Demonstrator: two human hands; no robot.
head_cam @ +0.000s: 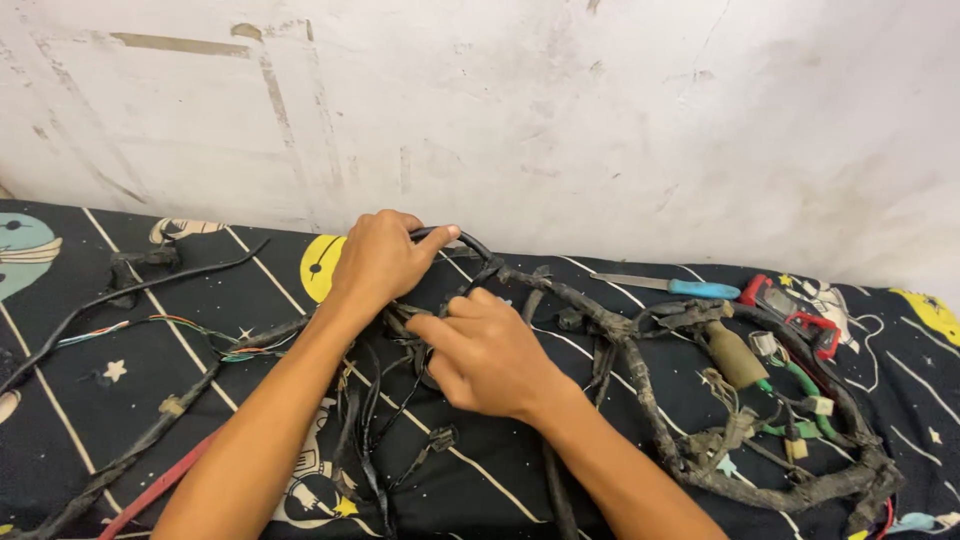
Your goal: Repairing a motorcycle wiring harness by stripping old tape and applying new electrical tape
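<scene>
2 bare hands work on a big, dirty bundle of wires (640,380) that lies on a black cloth (200,300) with space pictures and thin pale lines. The cloth lies in front of a scuffed white wall (560,110).

The left hand (380,262) sits near the top middle of the cloth. Its fingers are closed around a black cable (450,236) that curves up in a loop, and the thumb presses the cable from the side. The right hand (485,350) is just below and to the right of it. Its finger and thumb pinch together on thin black wires in the middle of the bundle. The 2 hands are close, almost touching.

The bundle spreads out to the right in a big ring, wrapped in old dusty tape. A tan plug (735,355) and green wires (805,385) sit inside that ring. To the left, a long black branch (130,290) runs across the cloth, with thin colored wires (150,325) near it. A red cable (155,490) lies near the bottom left.

Behind the bundle, near the wall, lies a blue-handled screwdriver (670,287). Just right of it is a red tool (795,310).
</scene>
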